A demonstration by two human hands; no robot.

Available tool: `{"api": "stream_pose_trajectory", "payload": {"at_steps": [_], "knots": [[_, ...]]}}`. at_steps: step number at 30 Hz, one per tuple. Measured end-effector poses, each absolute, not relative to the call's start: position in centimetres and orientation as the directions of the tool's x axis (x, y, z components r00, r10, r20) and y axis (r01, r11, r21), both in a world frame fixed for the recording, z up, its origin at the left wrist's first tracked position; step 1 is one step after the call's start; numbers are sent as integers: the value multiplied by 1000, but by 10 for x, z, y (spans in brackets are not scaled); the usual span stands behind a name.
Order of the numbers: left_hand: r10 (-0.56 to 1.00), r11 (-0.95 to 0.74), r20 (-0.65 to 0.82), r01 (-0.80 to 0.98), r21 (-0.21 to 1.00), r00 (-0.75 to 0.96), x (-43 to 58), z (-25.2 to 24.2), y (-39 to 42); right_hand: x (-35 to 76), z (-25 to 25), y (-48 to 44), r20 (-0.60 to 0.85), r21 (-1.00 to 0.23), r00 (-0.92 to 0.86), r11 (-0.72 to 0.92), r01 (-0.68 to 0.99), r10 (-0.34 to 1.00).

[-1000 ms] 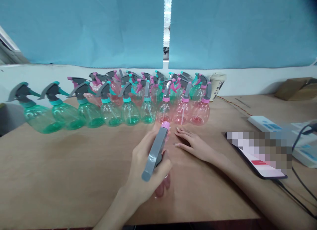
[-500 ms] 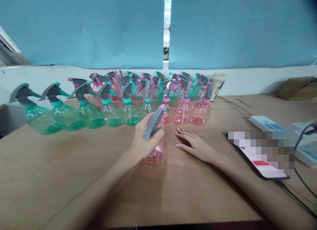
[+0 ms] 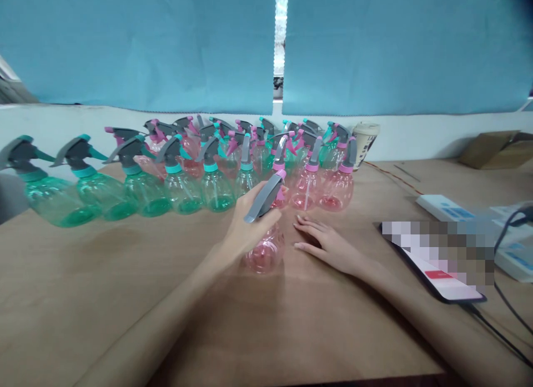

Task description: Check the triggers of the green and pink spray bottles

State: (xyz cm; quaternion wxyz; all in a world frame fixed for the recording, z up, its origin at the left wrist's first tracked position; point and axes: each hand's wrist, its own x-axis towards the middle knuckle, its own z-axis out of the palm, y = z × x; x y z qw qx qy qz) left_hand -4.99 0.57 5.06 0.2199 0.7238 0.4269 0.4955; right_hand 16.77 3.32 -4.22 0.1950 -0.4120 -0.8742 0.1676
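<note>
Grasping a pink spray bottle (image 3: 265, 254) near its neck with the left hand (image 3: 250, 223) — just in front of the row of green bottles (image 3: 185, 195) and pink bottles (image 3: 307, 195). Cannot tell whether touching the table (image 3: 333, 331) or slightly above. Resting the right hand (image 3: 328, 245) free and flat, just beside the held bottle — with a phone (image 3: 458, 289) farther right.

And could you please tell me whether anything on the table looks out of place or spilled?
Perhaps only the paper cup looks odd, standing right beside the rows of spray bottles; no spill or damage is visible.
</note>
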Motion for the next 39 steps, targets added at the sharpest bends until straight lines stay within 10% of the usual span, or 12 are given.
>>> {"api": "stream_pose_trajectory", "payload": {"at_steps": [39], "knots": [[868,-486,486,385,784,105,-55,44,-2,166,-43,33,204,-419,-586,611,672,784]]}}
